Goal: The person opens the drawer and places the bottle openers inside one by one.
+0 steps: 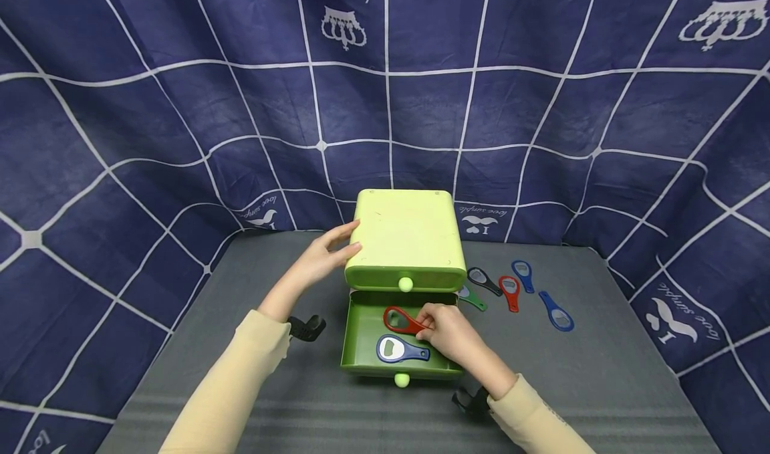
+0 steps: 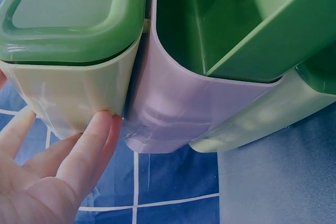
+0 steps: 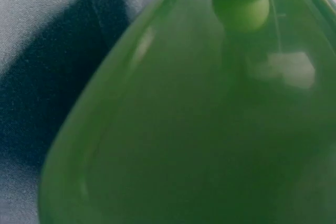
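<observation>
The right hand (image 1: 448, 331) is pinching a red bottle opener (image 1: 411, 325) at its handle end, over the pulled-out green drawer (image 1: 363, 327). The opener's ring-shaped head is pointing left from the fingertips, its long axis running roughly crosswise to the drawer. A navy bottle opener (image 1: 410, 352) is lying nearly parallel, between the red one and the drawer front, its white-faced head also pointing left. Whether the red opener is touching the drawer floor cannot be determined.

The right hand is working nearer to both openers; the left hand (image 1: 321, 257) is resting extended fingers against the side of the mini drawer cabinet (image 1: 404, 230), not curling round it.

The cabinet is presenting smooth, glossy, apparently plastic surfaces with rounded corners. The left wrist view is showing a lilac housing (image 2: 194, 114) around the open drawer, between pale-yellow ones. A rounded light-green knob (image 1: 402, 380) is projecting from the drawer front. Rightward, a green opener (image 1: 473, 299), a black opener (image 1: 484, 281), a second red opener (image 1: 509, 297) and two blue openers (image 1: 550, 301) are lying on the matt grey tabletop (image 1: 301, 400).
</observation>
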Available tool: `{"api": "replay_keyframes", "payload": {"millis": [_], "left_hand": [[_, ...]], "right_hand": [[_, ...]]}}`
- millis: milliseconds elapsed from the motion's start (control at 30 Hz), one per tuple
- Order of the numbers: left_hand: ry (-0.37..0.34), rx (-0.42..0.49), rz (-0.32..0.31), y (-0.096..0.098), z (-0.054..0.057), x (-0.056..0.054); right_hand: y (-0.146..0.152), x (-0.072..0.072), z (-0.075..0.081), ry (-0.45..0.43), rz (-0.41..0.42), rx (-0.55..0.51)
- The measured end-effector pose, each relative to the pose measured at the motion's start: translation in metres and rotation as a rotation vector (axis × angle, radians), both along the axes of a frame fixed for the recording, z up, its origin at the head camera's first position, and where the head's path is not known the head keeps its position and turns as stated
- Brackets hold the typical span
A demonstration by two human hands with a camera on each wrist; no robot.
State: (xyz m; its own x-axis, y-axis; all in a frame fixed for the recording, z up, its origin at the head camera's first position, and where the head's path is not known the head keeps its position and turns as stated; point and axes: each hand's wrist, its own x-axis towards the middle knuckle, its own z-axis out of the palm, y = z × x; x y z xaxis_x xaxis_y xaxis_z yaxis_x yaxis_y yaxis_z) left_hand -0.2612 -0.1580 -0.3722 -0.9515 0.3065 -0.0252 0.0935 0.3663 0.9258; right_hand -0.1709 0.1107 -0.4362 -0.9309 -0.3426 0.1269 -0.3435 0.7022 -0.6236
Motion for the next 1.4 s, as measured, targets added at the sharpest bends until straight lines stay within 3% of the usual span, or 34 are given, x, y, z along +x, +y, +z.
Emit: {"api": "replay_keyframes", "payload": {"millis": [467,700,933,1233,1400], "left_hand": [[0.004,0.005,-0.004,-0.002,0.001,0.001],[0.007,0.005,0.001,-0.002,0.001,0.002],[0.004,0.005,0.001,-0.002,0.004,0.003],[0.001,0.004,0.001,-0.001,0.001,0.001],[-0.006,0.001,0.003,0.001,0.001,0.002]], "right_hand": [[-0.007,0.005,-0.005,0.121,-0.044,0.130],[-0.004,0.008,-0.003,0.109,-0.044,0.081],[0.013,0.010,0.005,0.118,-0.019,-0.035],[0.052,0.010,0.008,0.196,-0.167,-0.146],[0.072,0.005,0.011,0.163,-0.245,-0.152]]}}
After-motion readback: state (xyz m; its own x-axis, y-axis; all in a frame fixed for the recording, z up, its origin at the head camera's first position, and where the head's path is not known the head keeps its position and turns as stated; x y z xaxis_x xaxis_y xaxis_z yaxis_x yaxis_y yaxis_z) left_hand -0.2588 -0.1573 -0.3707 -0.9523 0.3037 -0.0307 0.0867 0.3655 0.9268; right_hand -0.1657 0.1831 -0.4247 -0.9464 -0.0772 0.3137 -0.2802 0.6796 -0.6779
